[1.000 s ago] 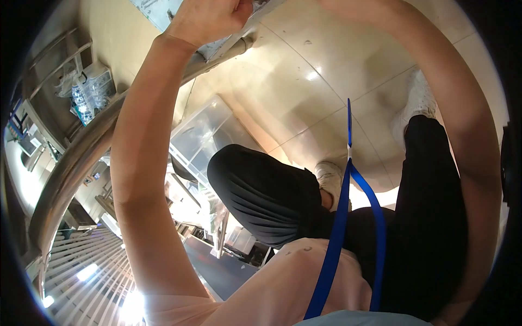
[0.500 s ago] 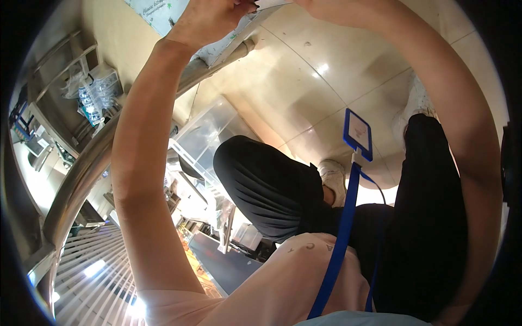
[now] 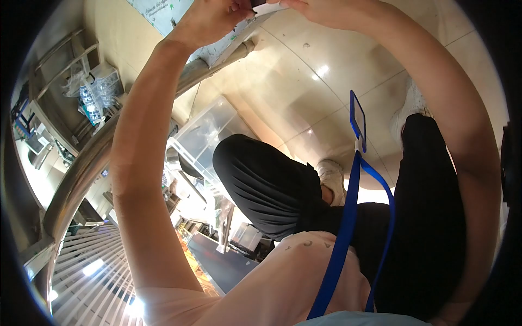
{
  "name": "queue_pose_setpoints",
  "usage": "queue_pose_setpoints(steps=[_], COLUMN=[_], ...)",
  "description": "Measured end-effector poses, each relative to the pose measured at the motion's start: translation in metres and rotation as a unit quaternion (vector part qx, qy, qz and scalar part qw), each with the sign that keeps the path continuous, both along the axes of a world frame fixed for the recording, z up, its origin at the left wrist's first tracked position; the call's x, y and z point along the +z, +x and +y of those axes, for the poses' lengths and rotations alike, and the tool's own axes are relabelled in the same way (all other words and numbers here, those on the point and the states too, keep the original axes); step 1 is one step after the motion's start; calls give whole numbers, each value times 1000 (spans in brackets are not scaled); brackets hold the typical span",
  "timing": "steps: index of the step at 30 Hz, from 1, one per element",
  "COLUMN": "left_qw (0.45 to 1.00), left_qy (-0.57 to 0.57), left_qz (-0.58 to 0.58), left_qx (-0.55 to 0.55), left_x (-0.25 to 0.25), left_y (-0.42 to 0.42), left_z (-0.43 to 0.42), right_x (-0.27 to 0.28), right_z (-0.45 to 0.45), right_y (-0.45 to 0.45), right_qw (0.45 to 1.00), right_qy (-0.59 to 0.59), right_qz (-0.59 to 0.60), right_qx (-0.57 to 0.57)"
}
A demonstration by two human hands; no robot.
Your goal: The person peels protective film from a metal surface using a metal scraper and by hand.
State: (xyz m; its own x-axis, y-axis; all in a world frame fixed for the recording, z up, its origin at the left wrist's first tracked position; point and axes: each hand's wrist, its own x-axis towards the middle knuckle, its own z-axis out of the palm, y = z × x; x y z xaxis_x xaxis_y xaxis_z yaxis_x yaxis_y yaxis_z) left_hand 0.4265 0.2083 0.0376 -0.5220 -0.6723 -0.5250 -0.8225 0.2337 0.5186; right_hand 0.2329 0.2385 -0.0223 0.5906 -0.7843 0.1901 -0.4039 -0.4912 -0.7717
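At the top edge of the view, my left hand (image 3: pixel 209 24) is closed, with its fingers curled around something I cannot make out. A small dark tip shows by its fingertips. My right hand (image 3: pixel 321 12) reaches in from the other side, its fingertips pinched at the end of a white flat piece (image 3: pixel 266 8). That piece spans the gap between both hands, and its upper part is cut off by the frame. Beneath my left hand lies a pale blue printed sheet (image 3: pixel 157 15) with lettering and small green leaves, covering a surface.
A metal tube rail (image 3: pixel 239 51) runs below the sheet. Beside my knee stands a clear plastic box (image 3: pixel 209 127). Bagged blue-and-white items (image 3: pixel 89 100) sit on a rack at left. A blue lanyard badge (image 3: pixel 357 119) hangs before me over the tiled floor (image 3: pixel 293 81).
The badge has swung and turned nearly edge-on. Both hands have come slightly lower in view, showing more of the right fingers and the white flat piece.
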Motion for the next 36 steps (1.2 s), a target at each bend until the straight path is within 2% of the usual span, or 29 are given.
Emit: queue_pose_setpoints(steps=[2, 4, 8, 11, 13, 14, 17, 20, 27, 29, 32, 35, 36], left_qw=[999, 991, 997, 990, 982, 962, 962, 957, 902, 906, 921, 950, 962], left_qy=[1, -22, -58, -125, -163, -213, -204, -212, -287, -277, -256, -227, -213], left_qz=[37, 113, 58, 26, -8, 43, 8, 1, -17, -30, -29, 16, 41], left_qx=[39, 61, -2, -60, -90, -163, -179, -197, -324, -318, -294, -214, -166], left_x=[-1, -4, 3, 8, 11, 6, -7, -8, -7, -6, -3, -6, -9], left_y=[1, 3, 1, -1, -5, -3, 8, 9, 9, 9, 2, 1, 2], left_z=[-1, -5, 4, 15, 21, 23, 18, 17, 14, 16, 17, 18, 21], right_x=[-5, 0, -1, -2, 2, 3, 2, -5, -14, -14, -47, -33, -28], right_z=[2, 2, 1, 3, 5, 5, 0, 0, 2, 3, -3, 16, 22], right_y=[-1, -4, -5, -12, -23, -28, -41, -48, -54, -51, -45, -42, -40], right_qw=[998, 999, 999, 998, 992, 989, 966, 959, 958, 955, 945, 921, 917], right_qy=[0, 17, 25, -1, -1, -2, 62, 34, 21, 14, -22, 144, 150], right_qz=[-58, -20, 8, -41, -55, -63, -51, -39, -70, -74, -125, -128, -131], right_qx=[-33, -45, -40, -57, -110, -137, -245, -280, -278, -287, -301, -339, -346])
